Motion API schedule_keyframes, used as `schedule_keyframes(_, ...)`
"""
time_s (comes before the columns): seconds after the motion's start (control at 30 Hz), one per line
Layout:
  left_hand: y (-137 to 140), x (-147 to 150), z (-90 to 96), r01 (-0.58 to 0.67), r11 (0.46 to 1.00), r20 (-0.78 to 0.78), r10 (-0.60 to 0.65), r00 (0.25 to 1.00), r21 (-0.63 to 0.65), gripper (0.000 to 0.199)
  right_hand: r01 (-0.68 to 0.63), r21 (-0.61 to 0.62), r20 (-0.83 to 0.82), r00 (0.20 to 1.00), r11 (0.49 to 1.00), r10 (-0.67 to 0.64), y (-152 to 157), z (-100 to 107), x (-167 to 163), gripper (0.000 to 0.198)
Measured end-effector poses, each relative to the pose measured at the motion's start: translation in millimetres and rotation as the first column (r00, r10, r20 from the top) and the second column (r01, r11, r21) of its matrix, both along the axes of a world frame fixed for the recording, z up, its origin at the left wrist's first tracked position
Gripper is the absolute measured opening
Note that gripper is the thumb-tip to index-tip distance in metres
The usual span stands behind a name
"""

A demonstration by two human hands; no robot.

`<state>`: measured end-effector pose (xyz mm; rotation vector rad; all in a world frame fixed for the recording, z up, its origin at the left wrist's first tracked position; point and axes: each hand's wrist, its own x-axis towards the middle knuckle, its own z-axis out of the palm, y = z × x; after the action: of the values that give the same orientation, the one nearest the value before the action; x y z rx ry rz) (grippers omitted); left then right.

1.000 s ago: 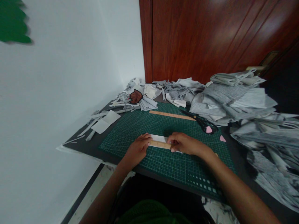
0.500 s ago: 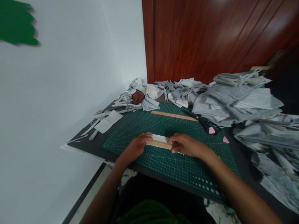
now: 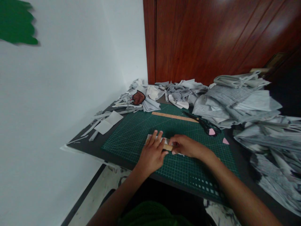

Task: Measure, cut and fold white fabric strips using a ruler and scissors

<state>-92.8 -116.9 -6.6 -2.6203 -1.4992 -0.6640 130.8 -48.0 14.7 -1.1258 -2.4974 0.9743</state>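
Left hand (image 3: pixel 151 153) spreads over, right hand (image 3: pixel 184 146) pinches, a tan wooden ruler (image 3: pixel 167 147) (mostly covered) — inside the green gridded mat (image 3: pixel 131 135) near its front edge.

Hands (image 3: pixel 151 154) on a tan ruler (image 3: pixel 167 147) and white strip (image 3: pixel 149 137), green cutting mat (image 3: pixel 131 135) beneath, black scissors (image 3: pixel 202 122) beyond.

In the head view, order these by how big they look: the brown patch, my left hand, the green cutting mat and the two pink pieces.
1. Green cutting mat
2. Left hand
3. Brown patch
4. Left pink piece and right pink piece: too alike to rank.
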Motion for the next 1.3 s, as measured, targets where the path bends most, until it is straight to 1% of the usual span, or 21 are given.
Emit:
schedule_keyframes(0.03,-4,7,-1.2,0.045,0.999,0.005,-0.045,0.999,-0.008,0.052,0.001,-0.002,-0.001,1.000,1.000,-0.001,0,0,0,0.020)
schedule_keyframes(0.07,-8,12,-2.8,0.064,0.998,0.008,-0.064,0.998,-0.026,0.057,0.000,-0.006,-0.001,1.000,1.000,0.000,0,0,0,0.020)
schedule_keyframes(0.1,-10,15,-4.3,0.080,0.995,0.009,-0.079,0.997,-0.054,0.058,-0.002,-0.010,0.001,1.000,1.000,0.002,0,1,0,0.020)
schedule_keyframes(0.17,-13,18,-6.6,0.076,0.991,0.009,-0.075,0.997,-0.113,0.053,-0.008,-0.019,-0.007,1.000,1.000,0.008,1,3,2,0.023)
schedule_keyframes(0.23,-13,18,-7.2,0.077,0.986,0.004,-0.078,0.997,-0.149,0.047,-0.041,-0.050,-0.044,0.998,0.998,0.039,4,5,7,0.024)
schedule_keyframes(0.33,-11,17,-6.3,0.074,0.986,-0.001,-0.075,0.997,-0.149,0.045,-0.095,-0.125,-0.105,0.991,0.988,0.082,10,6,15,0.019)
schedule_keyframes(0.47,-10,16,-5.7,0.094,0.984,-0.001,-0.096,0.995,-0.153,0.045,-0.075,-0.167,-0.088,0.994,0.983,0.061,15,3,22,0.012)
schedule_keyframes(0.67,-8,14,-6.6,0.111,0.980,0.009,-0.111,0.994,-0.166,0.044,-0.046,-0.139,-0.063,0.997,0.989,0.037,10,4,19,0.013)
schedule_keyframes(0.8,-7,13,-10.6,0.112,0.985,0.032,-0.109,0.994,-0.132,0.044,-0.035,-0.117,0.018,0.999,0.992,0.038,12,13,19,0.015)
schedule_keyframes(0.87,-7,13,-12.9,0.107,0.987,0.035,-0.103,0.994,-0.118,0.044,0.033,-0.082,0.096,0.995,0.996,-0.025,17,20,26,0.012)
schedule_keyframes(0.9,-7,13,-13.7,0.106,0.988,0.033,-0.103,0.994,-0.113,0.044,0.099,-0.044,0.143,0.985,0.994,-0.091,19,24,33,0.013)
schedule_keyframes(0.93,-7,13,-14.2,0.106,0.988,0.030,-0.103,0.994,-0.111,0.044,0.187,0.012,0.192,0.964,0.982,-0.185,22,27,42,0.017)
schedule_keyframes(0.97,-7,12,-14.4,0.106,0.988,0.028,-0.103,0.994,-0.110,0.044,0.292,0.087,0.235,0.923,0.953,-0.304,25,30,52,0.020)
schedule_keyframes(1.0,-7,12,-14.4,0.107,0.988,0.026,-0.105,0.994,-0.109,0.045,0.402,0.173,0.266,0.860,0.899,-0.436,27,32,63,0.022)
schedule_keyframes(1.07,-7,11,-13.8,0.115,0.987,0.022,-0.113,0.993,-0.111,0.045,0.591,0.332,0.301,0.673,0.736,-0.676,30,32,84,0.028)
schedule_keyframes(1.1,-7,11,-13.3,0.120,0.986,0.018,-0.119,0.993,-0.114,0.046,0.645,0.383,0.309,0.586,0.662,-0.749,31,31,93,0.030)
schedule_keyframes(1.13,-7,11,-12.8,0.125,0.985,0.013,-0.124,0.992,-0.119,0.046,0.678,0.411,0.320,0.519,0.609,-0.793,32,28,101,0.031)
schedule_keyframes(1.17,-7,11,-12.3,0.128,0.984,0.008,-0.128,0.992,-0.123,0.046,0.695,0.422,0.333,0.479,0.582,-0.812,33,25,107,0.030)
schedule_keyframes(1.2,-7,10,-11.9,0.129,0.983,0.004,-0.129,0.992,-0.128,0.046,0.703,0.423,0.346,0.457,0.571,-0.819,34,22,112,0.026)
schedule_keyframes(1.3,-7,11,-10.7,0.127,0.982,0.010,-0.127,0.992,-0.137,0.046,0.713,0.412,0.361,0.444,0.567,-0.820,38,12,120,0.019)
